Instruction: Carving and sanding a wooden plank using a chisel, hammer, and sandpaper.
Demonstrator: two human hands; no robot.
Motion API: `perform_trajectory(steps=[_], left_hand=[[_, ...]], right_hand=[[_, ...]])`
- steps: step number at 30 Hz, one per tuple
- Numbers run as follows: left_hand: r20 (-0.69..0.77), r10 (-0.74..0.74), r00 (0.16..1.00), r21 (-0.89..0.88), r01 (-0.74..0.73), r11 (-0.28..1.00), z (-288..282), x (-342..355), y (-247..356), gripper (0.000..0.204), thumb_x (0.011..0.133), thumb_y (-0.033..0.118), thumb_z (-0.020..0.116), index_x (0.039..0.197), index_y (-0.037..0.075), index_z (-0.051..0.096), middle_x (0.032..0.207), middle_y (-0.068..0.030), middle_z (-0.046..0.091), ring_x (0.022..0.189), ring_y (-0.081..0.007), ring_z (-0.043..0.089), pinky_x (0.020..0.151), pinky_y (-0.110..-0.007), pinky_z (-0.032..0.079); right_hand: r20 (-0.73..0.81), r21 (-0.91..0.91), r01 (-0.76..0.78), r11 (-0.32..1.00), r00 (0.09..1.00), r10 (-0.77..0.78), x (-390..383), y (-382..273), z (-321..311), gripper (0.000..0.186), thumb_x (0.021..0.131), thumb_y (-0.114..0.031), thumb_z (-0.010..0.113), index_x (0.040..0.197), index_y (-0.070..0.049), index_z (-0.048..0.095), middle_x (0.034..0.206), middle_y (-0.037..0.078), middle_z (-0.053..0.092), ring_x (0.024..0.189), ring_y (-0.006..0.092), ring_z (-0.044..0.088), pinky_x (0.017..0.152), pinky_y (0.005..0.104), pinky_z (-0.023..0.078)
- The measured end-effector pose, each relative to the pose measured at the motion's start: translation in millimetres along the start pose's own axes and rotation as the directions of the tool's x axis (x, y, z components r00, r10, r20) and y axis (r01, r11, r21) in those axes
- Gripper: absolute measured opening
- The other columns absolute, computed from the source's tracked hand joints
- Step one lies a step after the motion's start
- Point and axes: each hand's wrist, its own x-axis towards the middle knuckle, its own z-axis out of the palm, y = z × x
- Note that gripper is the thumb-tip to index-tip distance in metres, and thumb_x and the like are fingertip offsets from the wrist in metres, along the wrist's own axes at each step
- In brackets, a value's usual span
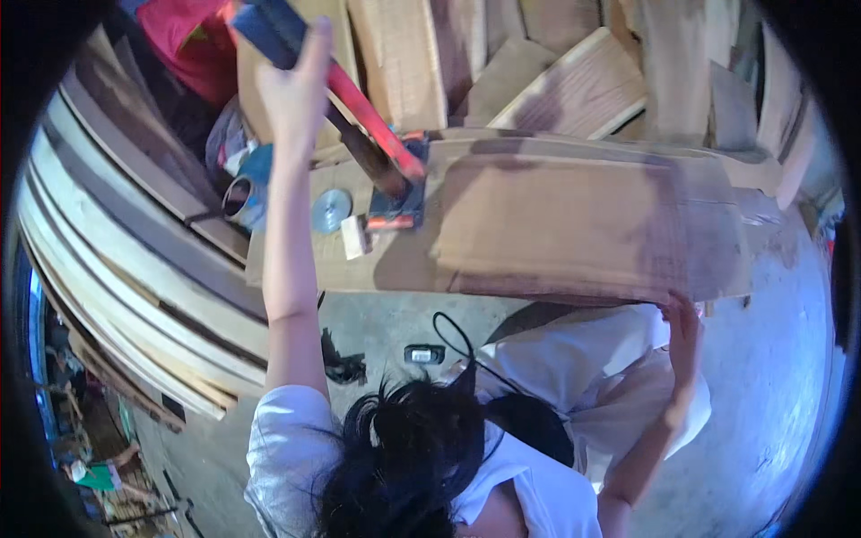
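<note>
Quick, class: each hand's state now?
Left hand: closed, holding a dark tool handle.
Right hand: at the edge of the cardboard; open or closed cannot be told.

A cardboard sheet (717, 242) carries a brown panel (558, 224) toward three o'clock. Toward nine o'clock, it bears a tool (377, 166), a disc (332, 211) and a block (355, 238).

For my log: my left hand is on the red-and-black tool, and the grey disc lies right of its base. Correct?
Almost: your left hand is on the red-and-black tool, but the head view shows the grey disc left of its base.
</note>
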Motion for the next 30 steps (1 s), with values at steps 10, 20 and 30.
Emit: perform_trajectory(steps=[10,20,30], left_hand=[[0.608,-0.149,0.780,0.005,0.184,0.983,110.6,-83.0,87.4,0.024,0.078,0.024,0.064,0.069,0.003,0.056,0.058,0.0020,0.053,0.052,-0.0053,0.049,0.048,-0.021,0.038],[0.762,-0.024,0.647,0.080,-0.059,0.995,125.9,-108.9,66.4,0.056,0.075,0.051,0.060,0.057,-0.002,0.056,0.047,-0.0106,0.053,0.044,-0.0206,0.056,0.044,-0.032,0.043],[0.462,-0.461,0.758,0.011,0.514,0.857,48.2,-79.0,-11.0,0.071,0.090,0.052,0.027,0.069,-0.007,0.061,0.059,-0.0130,0.060,0.053,-0.0176,0.060,0.055,-0.027,0.050]], right_hand=[[-0.024,0.479,0.422,0.770,0.883,-0.469,71.9,-171.9,46.2,0.040,0.080,-0.018,0.061,0.116,-0.006,0.047,0.080,0.014,0.060,0.078,0.0179,0.059,0.067,0.0309,0.045],[0.181,-0.100,0.420,0.902,0.899,-0.399,102.5,-180.8,83.6,0.037,0.073,-0.043,0.062,0.071,-0.006,0.062,0.057,0.016,0.057,0.060,0.0354,0.058,0.057,0.0416,0.047],[0.002,-0.113,0.173,0.978,0.985,-0.173,102.1,-162.8,91.4,0.048,0.080,-0.046,0.055,0.066,-0.001,0.061,0.047,0.010,0.055,0.046,0.0254,0.058,0.049,0.0354,0.046]])
